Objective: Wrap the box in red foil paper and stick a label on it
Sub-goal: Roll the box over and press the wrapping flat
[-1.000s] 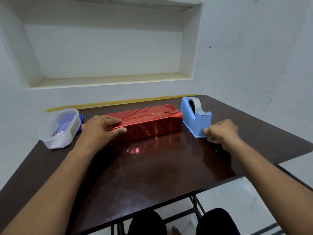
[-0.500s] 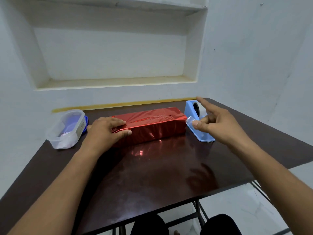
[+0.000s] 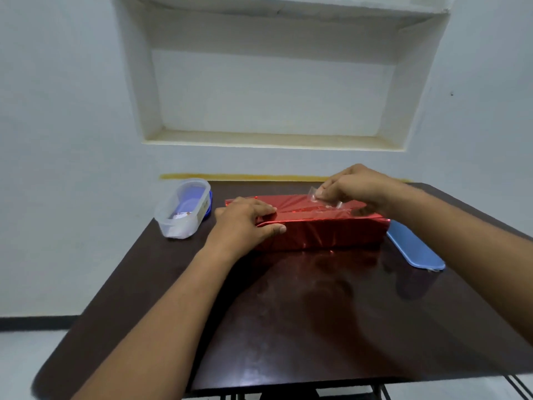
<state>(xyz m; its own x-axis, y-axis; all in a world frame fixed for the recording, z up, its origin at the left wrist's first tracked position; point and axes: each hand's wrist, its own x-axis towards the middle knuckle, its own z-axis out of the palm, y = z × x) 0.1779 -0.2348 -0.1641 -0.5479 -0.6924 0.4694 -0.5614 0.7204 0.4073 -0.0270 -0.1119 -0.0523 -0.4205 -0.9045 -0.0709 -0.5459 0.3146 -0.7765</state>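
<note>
A long box wrapped in shiny red foil paper (image 3: 320,229) lies across the far middle of the dark table (image 3: 317,327). My left hand (image 3: 245,223) rests on the box's left end, fingers flat over the foil seam, thumb on the front face. Above the top right of the box, my right hand (image 3: 357,187) pinches a strip of clear tape (image 3: 323,201) that hangs down to the foil's top. No label shows.
A blue tape dispenser (image 3: 415,249) stands right of the box, mostly hidden behind my right forearm. A clear plastic container (image 3: 183,209) with a blue lid under it sits at the table's far left corner. A wall with a recessed niche lies just behind.
My right hand has carried the tape strip from the dispenser leftward to above the box's top. The camera has moved left. My left hand stays on the box.
</note>
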